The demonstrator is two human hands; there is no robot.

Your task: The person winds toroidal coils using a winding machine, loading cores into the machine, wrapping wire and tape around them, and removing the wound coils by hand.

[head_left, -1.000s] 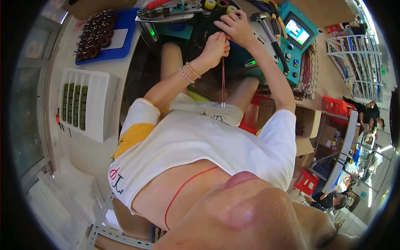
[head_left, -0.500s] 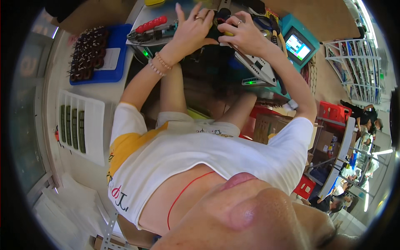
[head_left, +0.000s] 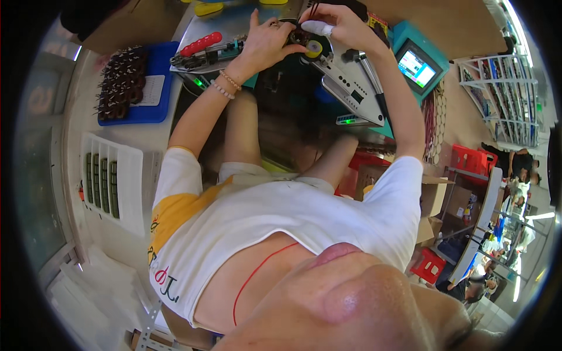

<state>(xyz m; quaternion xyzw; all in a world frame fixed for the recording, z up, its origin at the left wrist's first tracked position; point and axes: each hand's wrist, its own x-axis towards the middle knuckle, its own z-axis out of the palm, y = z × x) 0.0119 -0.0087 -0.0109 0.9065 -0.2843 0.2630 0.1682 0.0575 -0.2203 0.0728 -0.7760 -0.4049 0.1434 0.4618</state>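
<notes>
Left hand [head_left: 266, 45] at twelve o'clock, thumb and fingers spread apart about a dark ring-shaped part [head_left: 299, 37], thumb tip at a yellow tape roll [head_left: 315, 47], right hand [head_left: 352, 29] at one o'clock, fingers bent by a white oblong piece [head_left: 317, 27], whether pinching it unclear

To the left, a pale tabletop [head_left: 120, 240] is carrying a blue tray [head_left: 158, 58] and, near that, a white compartmented box [head_left: 132, 193], while a grey metal plate [head_left: 230, 24] in front is bearing a red-handled tool [head_left: 202, 45] along its near edge.
</notes>
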